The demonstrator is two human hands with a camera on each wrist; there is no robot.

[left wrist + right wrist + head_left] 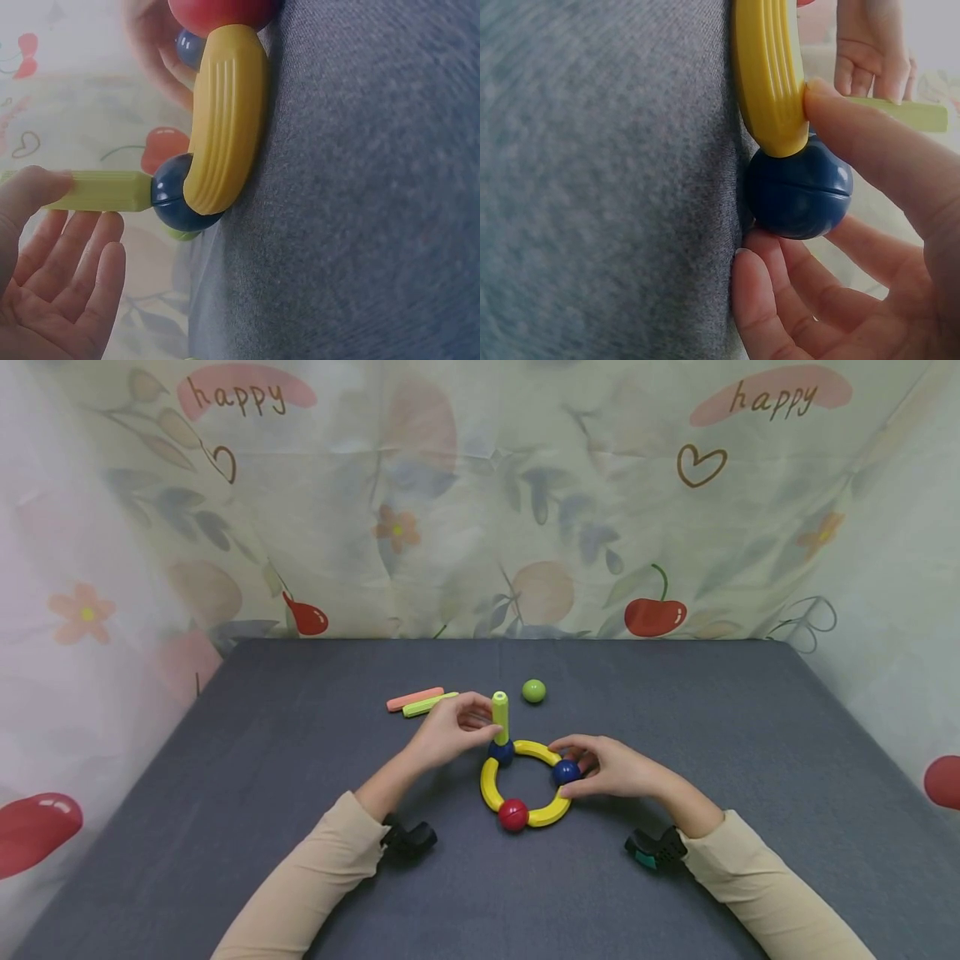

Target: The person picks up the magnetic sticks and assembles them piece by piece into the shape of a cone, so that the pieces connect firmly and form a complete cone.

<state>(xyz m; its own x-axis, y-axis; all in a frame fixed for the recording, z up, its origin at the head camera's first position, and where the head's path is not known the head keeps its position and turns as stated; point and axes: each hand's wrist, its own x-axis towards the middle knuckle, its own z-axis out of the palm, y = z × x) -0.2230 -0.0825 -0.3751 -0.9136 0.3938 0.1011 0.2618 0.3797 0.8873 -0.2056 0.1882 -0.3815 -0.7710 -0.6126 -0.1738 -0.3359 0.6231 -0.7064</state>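
A ring lies on the table, built from yellow curved rods (489, 783), a red ball (513, 815) and two blue balls. On the far-left blue ball (176, 191) a light green rod (500, 718) stands upright. My left hand (457, 725) pinches that rod between thumb and fingers; its lower end meets the ball. At the ring's right side, my right hand (618, 767) holds the other blue ball (801, 187), thumb against the adjoining yellow curved rod (772, 75) and fingers curled behind the ball.
A green ball (534, 691) sits just beyond the ring. To the left, behind my left hand, lie an orange rod (415, 699) and a second light green rod (429, 705) side by side. A printed cloth (495, 510) hangs along the dark table's (300, 735) far edge.
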